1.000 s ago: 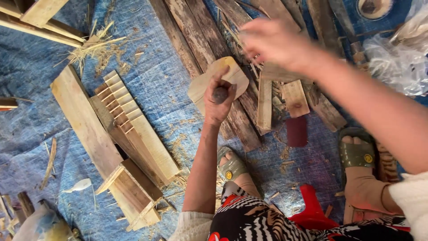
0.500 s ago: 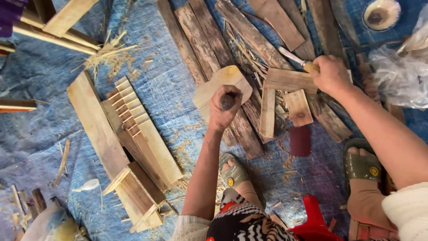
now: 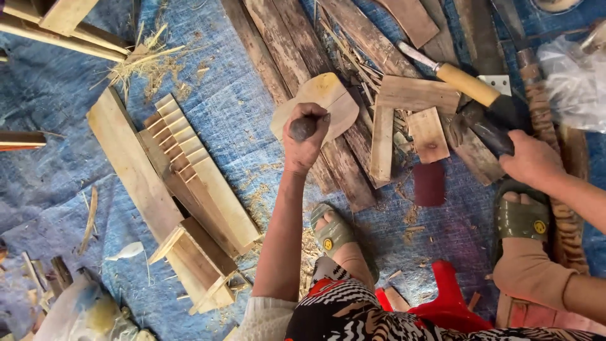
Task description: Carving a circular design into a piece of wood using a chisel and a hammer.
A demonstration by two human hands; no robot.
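The left hand (image 3: 306, 142) is closed in a fist around a short dark handle (image 3: 302, 128), and a pale rounded wooden piece (image 3: 325, 101) stands out behind the fist, above the old grey planks (image 3: 328, 158) on the blue tarpaulin (image 3: 240, 107) that covers the floor. Whether the handle and the rounded piece are joined I cannot tell, because the fist hides the place. The rounded piece looks like thin dry wood, so I judge it light and stiff, with a smooth face that may slip and an edge that may split along the grain; the handle, where the hand already grips, seems the safest place to hold it. The right hand (image 3: 533, 161) lies with fingers curled on a dark object (image 3: 489, 136) next to a knife with a yellow wooden handle (image 3: 467, 84); whether it really grips the object or only rests on it I cannot tell. Between both hands lies an L-shaped wooden frame (image 3: 404, 101) with a small square board (image 3: 428, 134) beside it. A dark red rectangle (image 3: 429, 184) lies flat on the tarpaulin near the right sandal (image 3: 521, 218). A crumpled clear plastic bag (image 3: 571, 82) sits at the right edge, and a small white tag (image 3: 499, 84) lies next to the knife; I see no clear label or sign.
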